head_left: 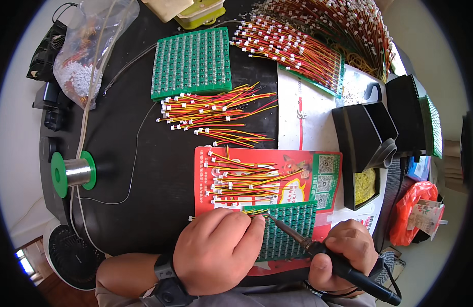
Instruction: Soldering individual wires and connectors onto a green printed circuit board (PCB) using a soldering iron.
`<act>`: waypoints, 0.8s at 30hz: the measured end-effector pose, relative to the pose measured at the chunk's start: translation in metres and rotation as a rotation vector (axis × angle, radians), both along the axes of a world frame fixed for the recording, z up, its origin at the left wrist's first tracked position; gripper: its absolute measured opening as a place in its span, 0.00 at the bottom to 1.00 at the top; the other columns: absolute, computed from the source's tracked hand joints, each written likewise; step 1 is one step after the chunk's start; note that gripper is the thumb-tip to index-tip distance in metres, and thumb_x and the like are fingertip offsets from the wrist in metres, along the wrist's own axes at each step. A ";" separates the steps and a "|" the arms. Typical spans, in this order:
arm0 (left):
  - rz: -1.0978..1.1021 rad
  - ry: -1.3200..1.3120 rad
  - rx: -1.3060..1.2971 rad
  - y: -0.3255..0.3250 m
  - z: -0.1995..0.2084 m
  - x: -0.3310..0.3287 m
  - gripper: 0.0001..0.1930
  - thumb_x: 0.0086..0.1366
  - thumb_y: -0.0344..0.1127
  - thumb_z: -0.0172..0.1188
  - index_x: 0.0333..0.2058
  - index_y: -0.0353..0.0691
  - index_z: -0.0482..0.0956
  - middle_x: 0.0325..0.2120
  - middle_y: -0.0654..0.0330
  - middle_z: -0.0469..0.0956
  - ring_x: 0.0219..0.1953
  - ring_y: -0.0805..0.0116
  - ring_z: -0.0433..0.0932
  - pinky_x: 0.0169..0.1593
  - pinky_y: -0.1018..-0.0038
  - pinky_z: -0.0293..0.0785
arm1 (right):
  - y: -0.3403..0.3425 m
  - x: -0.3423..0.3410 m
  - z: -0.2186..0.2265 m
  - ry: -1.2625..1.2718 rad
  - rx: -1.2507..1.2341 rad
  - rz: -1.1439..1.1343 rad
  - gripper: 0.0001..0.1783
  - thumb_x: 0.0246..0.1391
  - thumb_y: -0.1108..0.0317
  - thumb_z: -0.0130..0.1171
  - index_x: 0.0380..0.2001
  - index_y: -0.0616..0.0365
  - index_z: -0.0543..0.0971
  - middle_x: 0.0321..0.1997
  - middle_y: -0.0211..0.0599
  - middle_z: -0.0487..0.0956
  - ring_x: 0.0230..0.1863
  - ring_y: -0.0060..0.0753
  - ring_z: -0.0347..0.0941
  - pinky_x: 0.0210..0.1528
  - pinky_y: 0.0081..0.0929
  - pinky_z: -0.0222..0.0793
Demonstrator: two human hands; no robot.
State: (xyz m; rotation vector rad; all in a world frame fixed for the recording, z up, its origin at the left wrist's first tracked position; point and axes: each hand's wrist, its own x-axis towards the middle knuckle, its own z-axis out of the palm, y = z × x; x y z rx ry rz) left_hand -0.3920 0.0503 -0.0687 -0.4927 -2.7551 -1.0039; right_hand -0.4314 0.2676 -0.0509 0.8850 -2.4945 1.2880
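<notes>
My right hand (346, 253) is closed around a black-handled soldering iron (292, 233). The iron's tip meets the top row of a green circuit board (290, 230), close to my left fingertips. My left hand (218, 245), with a dark watch at the wrist, is closed over the board's left part and pins a red and yellow wire lead (203, 216). The lead's white plug sticks out to the left of that hand. The hand covers the board's left side and most of the lead. More wire leads (246, 179) lie loosely in rows just beyond the board.
A red printed sheet (211, 158) lies under the board. Farther off are a stack of green boards (190, 64), a pile of leads (216, 110) and a wired board (303, 53). A solder spool (75, 171) stands left, a black holder with a yellow sponge (365, 185) right.
</notes>
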 end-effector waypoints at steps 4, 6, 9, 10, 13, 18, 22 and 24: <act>-0.009 0.005 -0.030 0.000 -0.001 -0.001 0.14 0.50 0.23 0.63 0.38 0.30 0.83 0.28 0.59 0.75 0.28 0.63 0.76 0.29 0.70 0.76 | 0.001 -0.002 0.000 -0.006 -0.001 -0.003 0.16 0.52 0.62 0.64 0.32 0.63 0.72 0.17 0.34 0.71 0.17 0.28 0.67 0.22 0.27 0.65; -0.003 0.015 -0.057 0.000 -0.003 0.000 0.11 0.54 0.26 0.63 0.38 0.32 0.83 0.28 0.61 0.74 0.29 0.66 0.76 0.29 0.73 0.76 | 0.003 -0.003 0.001 -0.051 -0.008 0.049 0.16 0.52 0.61 0.65 0.32 0.62 0.72 0.17 0.35 0.71 0.17 0.28 0.67 0.22 0.26 0.64; 0.002 0.032 -0.051 -0.001 -0.004 0.001 0.11 0.54 0.26 0.63 0.37 0.32 0.83 0.29 0.61 0.75 0.29 0.66 0.76 0.28 0.73 0.76 | 0.002 0.000 0.001 -0.047 -0.046 0.000 0.16 0.52 0.61 0.65 0.32 0.62 0.72 0.18 0.35 0.70 0.17 0.28 0.66 0.22 0.26 0.63; -0.001 0.031 -0.053 -0.001 -0.004 0.001 0.11 0.54 0.26 0.63 0.37 0.32 0.83 0.29 0.61 0.75 0.29 0.66 0.76 0.28 0.73 0.76 | 0.003 0.001 0.001 -0.047 -0.046 -0.001 0.16 0.52 0.61 0.65 0.32 0.62 0.72 0.18 0.35 0.70 0.17 0.28 0.66 0.22 0.26 0.63; -0.003 0.024 -0.051 0.000 -0.002 0.001 0.10 0.55 0.26 0.63 0.37 0.32 0.83 0.29 0.61 0.75 0.30 0.65 0.76 0.29 0.73 0.76 | 0.005 0.001 0.001 -0.039 -0.055 -0.020 0.17 0.52 0.60 0.65 0.32 0.62 0.72 0.18 0.36 0.70 0.17 0.28 0.66 0.22 0.26 0.62; 0.025 0.034 -0.033 0.002 0.000 0.001 0.09 0.55 0.26 0.63 0.36 0.32 0.83 0.30 0.60 0.75 0.31 0.64 0.77 0.31 0.71 0.77 | 0.005 0.000 0.002 -0.060 -0.019 0.021 0.16 0.52 0.61 0.64 0.31 0.62 0.72 0.17 0.35 0.71 0.17 0.28 0.67 0.23 0.26 0.63; 0.027 0.004 -0.026 0.002 0.002 0.002 0.08 0.55 0.26 0.64 0.35 0.32 0.83 0.30 0.60 0.75 0.31 0.63 0.77 0.31 0.71 0.77 | 0.004 -0.002 0.002 -0.055 -0.030 0.039 0.16 0.52 0.62 0.64 0.31 0.63 0.72 0.17 0.35 0.71 0.17 0.28 0.67 0.22 0.26 0.64; 0.025 -0.002 -0.028 0.002 0.002 0.003 0.07 0.55 0.26 0.64 0.34 0.32 0.83 0.29 0.60 0.75 0.31 0.63 0.77 0.31 0.71 0.77 | 0.004 -0.002 0.001 -0.046 -0.028 0.035 0.15 0.52 0.62 0.64 0.31 0.63 0.72 0.17 0.35 0.71 0.16 0.28 0.67 0.20 0.26 0.64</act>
